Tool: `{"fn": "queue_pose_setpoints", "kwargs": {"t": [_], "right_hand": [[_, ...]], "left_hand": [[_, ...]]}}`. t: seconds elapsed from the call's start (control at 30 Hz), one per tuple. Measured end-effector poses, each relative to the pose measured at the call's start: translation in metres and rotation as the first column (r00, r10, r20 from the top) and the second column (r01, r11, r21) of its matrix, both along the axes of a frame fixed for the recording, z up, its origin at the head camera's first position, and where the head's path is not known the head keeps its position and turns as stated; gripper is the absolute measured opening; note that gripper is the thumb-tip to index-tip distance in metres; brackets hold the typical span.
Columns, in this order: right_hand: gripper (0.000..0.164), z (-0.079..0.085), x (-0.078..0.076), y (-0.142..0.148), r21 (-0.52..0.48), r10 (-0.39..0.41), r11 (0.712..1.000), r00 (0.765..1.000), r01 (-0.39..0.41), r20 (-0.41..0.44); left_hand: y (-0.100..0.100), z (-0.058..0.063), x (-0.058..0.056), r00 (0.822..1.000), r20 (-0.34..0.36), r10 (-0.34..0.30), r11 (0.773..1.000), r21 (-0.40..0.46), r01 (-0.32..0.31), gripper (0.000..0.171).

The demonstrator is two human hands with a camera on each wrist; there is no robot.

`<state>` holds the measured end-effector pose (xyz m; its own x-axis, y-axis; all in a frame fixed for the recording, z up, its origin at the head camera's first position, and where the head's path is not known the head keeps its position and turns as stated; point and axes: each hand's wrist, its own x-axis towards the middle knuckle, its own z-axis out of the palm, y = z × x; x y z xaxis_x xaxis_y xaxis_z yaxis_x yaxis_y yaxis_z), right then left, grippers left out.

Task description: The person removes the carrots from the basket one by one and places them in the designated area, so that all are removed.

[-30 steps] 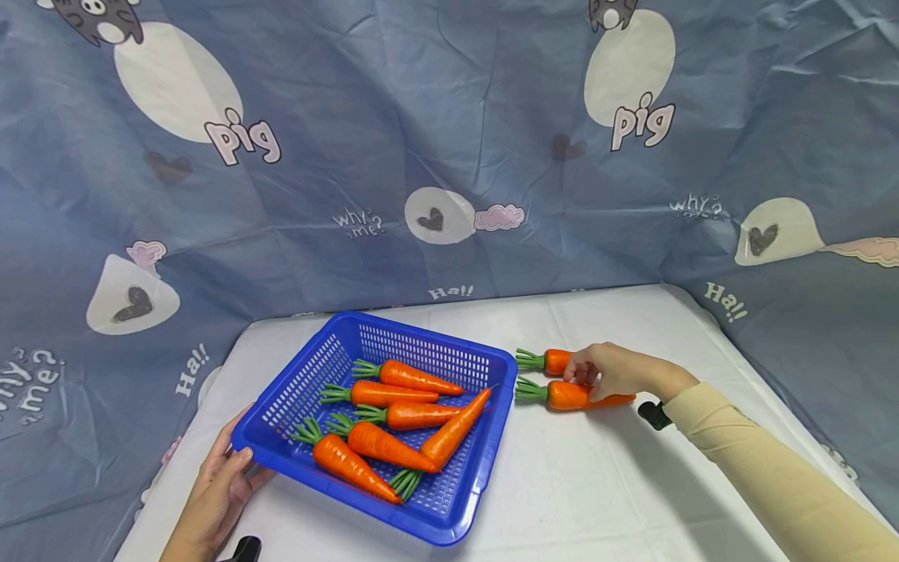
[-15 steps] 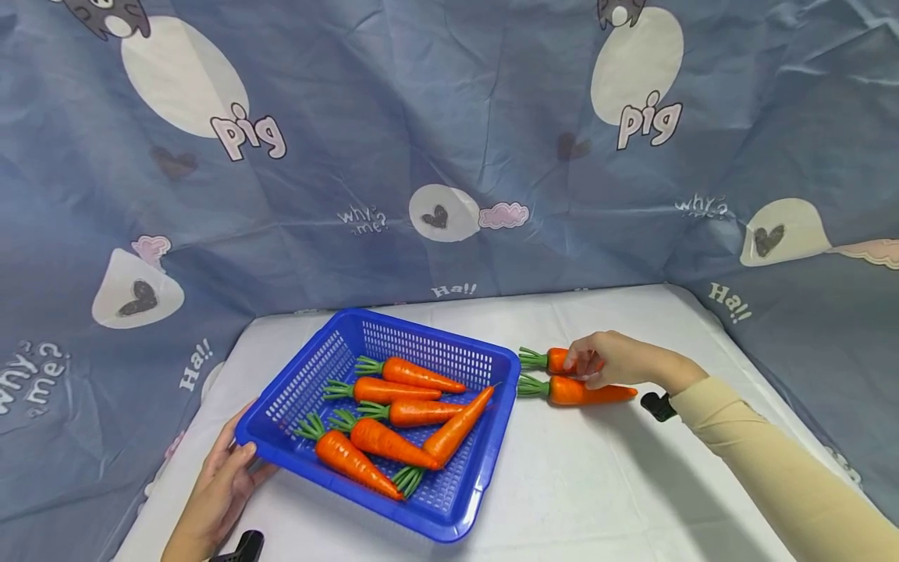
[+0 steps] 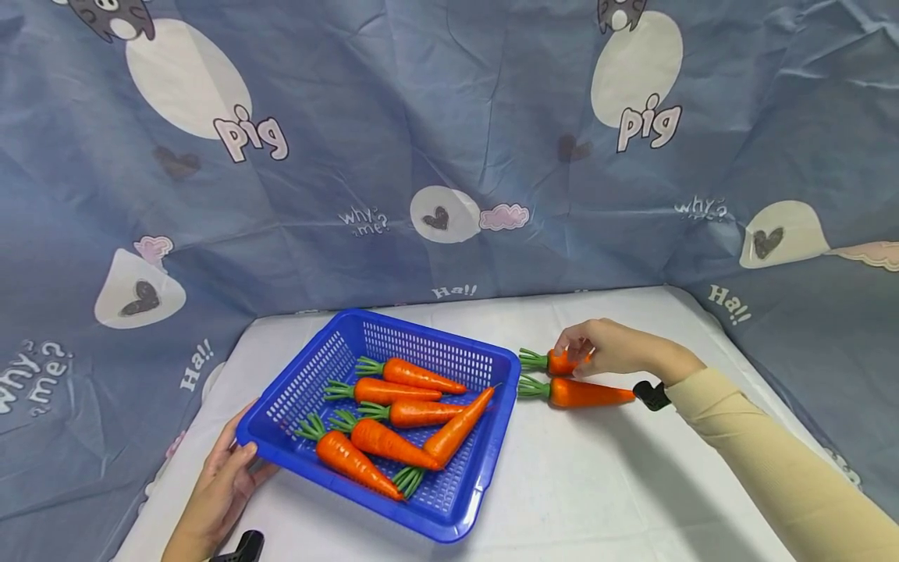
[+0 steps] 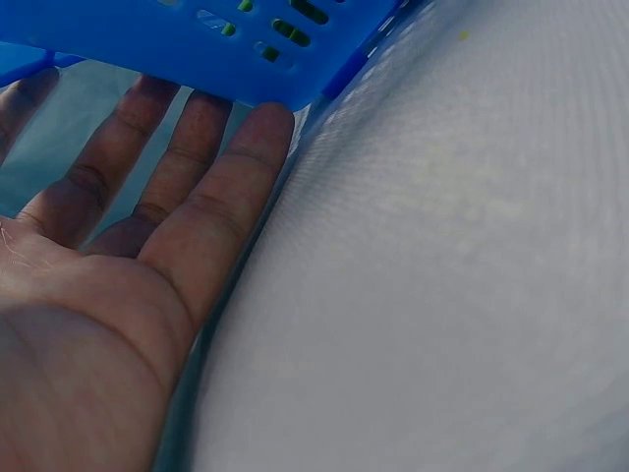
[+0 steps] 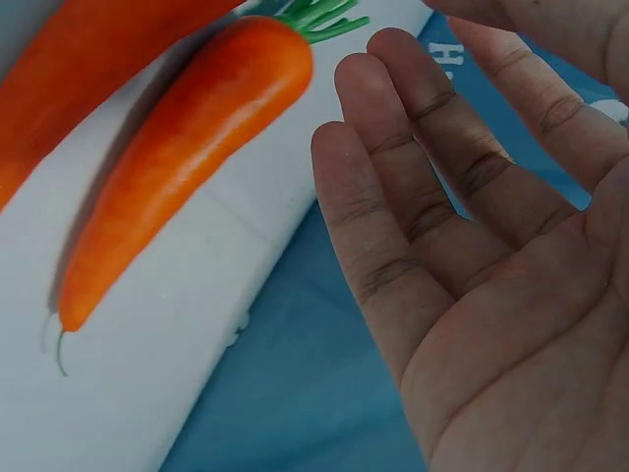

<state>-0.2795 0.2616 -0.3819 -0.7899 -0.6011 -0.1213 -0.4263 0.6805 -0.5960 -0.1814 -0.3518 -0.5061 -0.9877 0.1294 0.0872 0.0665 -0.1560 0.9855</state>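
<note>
far carrot on the surface beside the blue basket now had the right hand over it, shifted off the near carrot, fingers loose in wrist view, grasp pending; left hand flat at basket corner.

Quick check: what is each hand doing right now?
Left hand: open, fingers straight under the blue basket rim.
Right hand: open, over the far carrot, holding nothing.

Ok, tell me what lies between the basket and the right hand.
Head view: the green tops of two carrots, far carrot and near carrot, on bare white cloth, between basket and right hand.
</note>
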Motion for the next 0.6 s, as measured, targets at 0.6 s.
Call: {"fn": "queue_pose_setpoints", "kwargs": {"t": [0.6], "right_hand": [[0.036, 0.015, -0.008, -0.024, -0.113, 0.014, 0.994, 0.996, -0.003, 0.092]], "left_hand": [[-0.001, -0.001, -0.001, 1.0, -0.008, -0.028, 0.999, 0.017, 0.028, 0.057]]}}
